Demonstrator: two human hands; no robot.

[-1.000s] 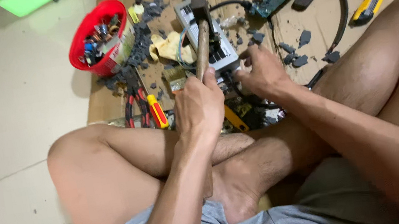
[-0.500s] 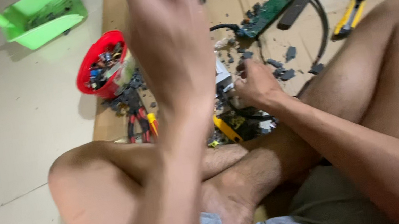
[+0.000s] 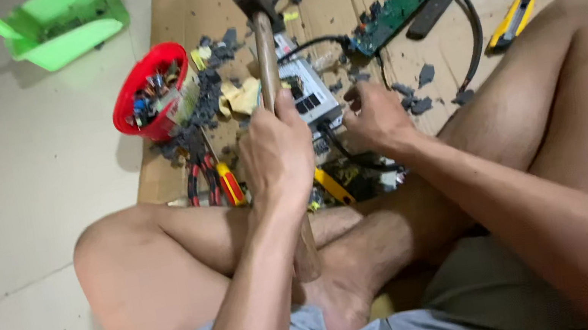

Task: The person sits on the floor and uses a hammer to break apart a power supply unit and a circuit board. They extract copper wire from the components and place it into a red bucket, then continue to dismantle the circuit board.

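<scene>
While the left hand [image 3: 277, 152] grips the wooden hammer [image 3: 266, 62] raised over the grey metal unit [image 3: 307, 94] on the cardboard [image 3: 202, 5], blows should land squarely, clear of the right hand [image 3: 376, 119], which rests loosely curled just right of the unit, amid dark shards.

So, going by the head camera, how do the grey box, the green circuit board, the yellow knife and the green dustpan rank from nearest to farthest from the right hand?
From the right hand:
1. Grey box, just to its left.
2. Green circuit board, above it on the cardboard.
3. Yellow knife, off to the upper right.
4. Green dustpan, far upper left on the tiled floor.
</scene>
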